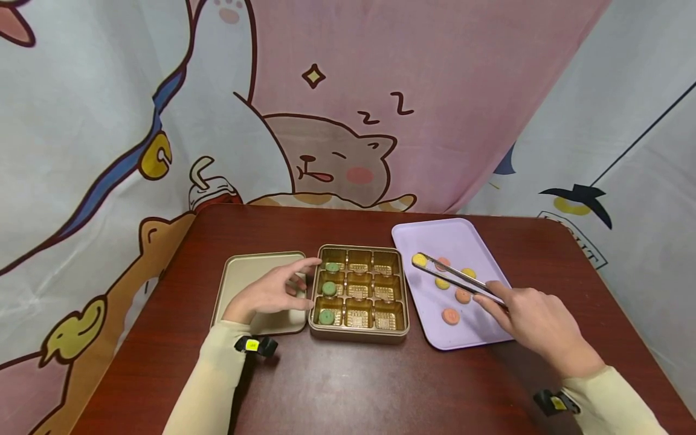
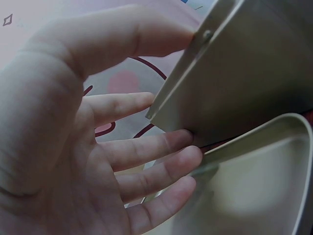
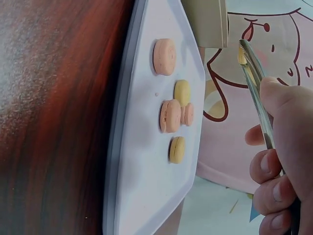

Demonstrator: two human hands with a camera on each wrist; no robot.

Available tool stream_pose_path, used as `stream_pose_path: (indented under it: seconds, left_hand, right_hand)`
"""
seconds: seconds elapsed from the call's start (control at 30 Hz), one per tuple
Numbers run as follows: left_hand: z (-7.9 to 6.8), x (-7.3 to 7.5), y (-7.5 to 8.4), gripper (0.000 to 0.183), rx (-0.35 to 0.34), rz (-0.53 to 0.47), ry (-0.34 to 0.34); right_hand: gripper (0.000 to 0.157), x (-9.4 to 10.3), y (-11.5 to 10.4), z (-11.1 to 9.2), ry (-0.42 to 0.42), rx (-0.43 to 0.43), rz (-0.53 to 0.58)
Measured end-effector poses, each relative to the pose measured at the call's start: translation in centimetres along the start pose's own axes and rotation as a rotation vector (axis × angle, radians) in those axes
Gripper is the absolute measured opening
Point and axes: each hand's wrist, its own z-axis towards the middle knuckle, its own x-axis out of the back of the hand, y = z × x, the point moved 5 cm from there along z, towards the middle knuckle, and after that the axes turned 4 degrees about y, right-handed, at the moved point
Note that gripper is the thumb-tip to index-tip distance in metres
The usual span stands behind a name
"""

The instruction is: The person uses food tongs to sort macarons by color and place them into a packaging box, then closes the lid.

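as a pale gold lid (image 1: 244,272) lies at the left of the dark red table (image 1: 337,386), the left hand (image 1: 266,296) stretches across it with thumb and fingers spread wide. that hand grasps nothing; its thumb tip touches the rim on the left side of the gold box (image 1: 359,334), and the index fingertip comes to the same side, while the other fingers hang over the lid.

the box stands just right of the lid, its gold insert split into three rows of three compartments. three green macarons (image 1: 328,289) sit in the left column, one to each compartment.

to the right of the box is a lilac tray (image 1: 429,235), set at a slight slant. near its left edge a yellow macaron (image 1: 419,260) is held up off the surface, pinched between the tips of metal tongs (image 3: 262,117). below and beside the tongs, three pink macarons (image 1: 451,316) and two yellow ones (image 1: 442,283) rest on the tray.

farthest right, the right hand (image 1: 544,320) is curled round the tongs, thumb along one arm and fingers about the other, keeping the gap between the tips narrow.
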Motion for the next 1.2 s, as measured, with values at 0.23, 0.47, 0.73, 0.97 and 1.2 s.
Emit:
stream_pose_path:
  seconds: [0.23,0.47,0.73,0.97,1.2]
  left_hand:
    - [0.0,0.1,0.0,0.088,-0.008,0.01,0.003]
    - [0.1,0.0,0.0,0.088,-0.011,0.009,0.002]
    - [0.1,0.0,0.0,0.089,-0.002,0.0,-0.003]
    - [0.1,0.0,-0.1,0.089,-0.002,0.009,-0.001]
    - [0.0,-0.1,0.0,0.089,0.007,0.0,-0.001]
  right_hand:
    - [0.034,0.2,-0.5,0.4,-0.003,0.008,0.007]
    - [0.031,0.2,-1.4,0.6,0.006,0.031,0.02]
    - [0.024,0.0,-2.5,0.5,0.037,0.076,0.042]
    - [0.026,-0.5,-3.7,0.3,0.044,0.105,0.05]
    - [0.033,-0.4,-5.6,0.3,0.105,0.198,0.046]
